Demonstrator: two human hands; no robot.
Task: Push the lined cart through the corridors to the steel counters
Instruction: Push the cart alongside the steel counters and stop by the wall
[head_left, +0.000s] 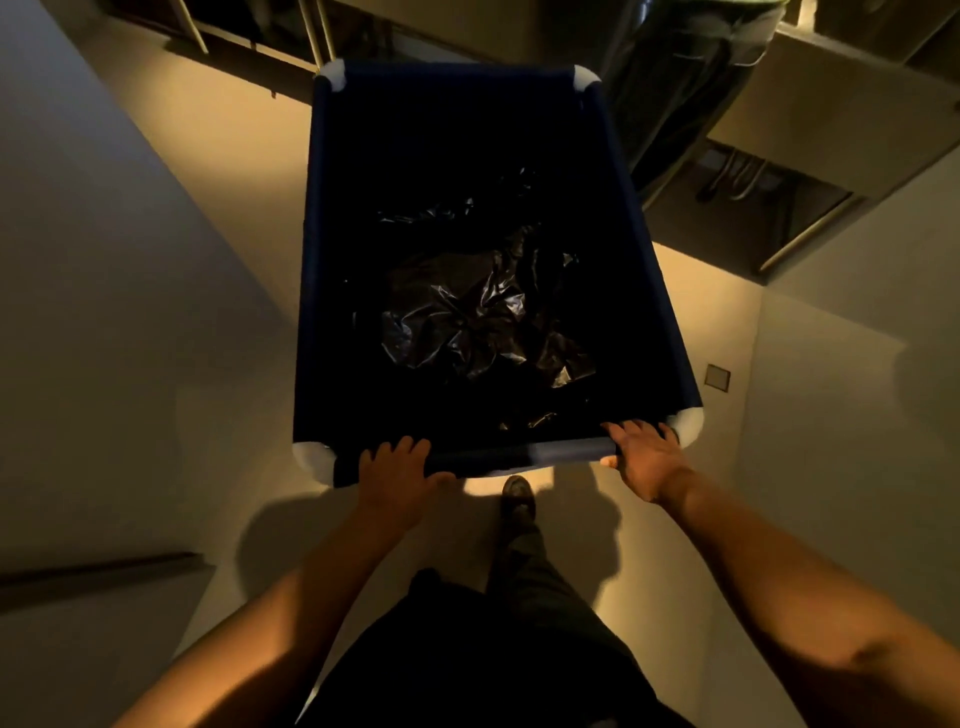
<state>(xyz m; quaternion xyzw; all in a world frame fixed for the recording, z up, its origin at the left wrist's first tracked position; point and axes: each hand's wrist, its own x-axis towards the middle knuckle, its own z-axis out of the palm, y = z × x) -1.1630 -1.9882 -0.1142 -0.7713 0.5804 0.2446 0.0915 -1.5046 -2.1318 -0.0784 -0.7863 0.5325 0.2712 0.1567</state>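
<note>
A deep cart (519, 457) with dark blue fabric walls and white corner pieces fills the middle of the head view. A crumpled black plastic liner (483, 312) lies in its bottom. My left hand (400, 467) grips the near rim bar left of centre, fingers curled over it. My right hand (644, 452) rests on the same bar near the right white corner, fingers over the rim. No steel counter is in view.
Pale walls close in on the left (104, 260) and right (857, 415) of a narrow, dimly lit corridor floor (234, 156). A person in dark trousers (685, 78) stands just past the cart's far right corner. A dark doorway with a metal threshold (769, 218) opens at right.
</note>
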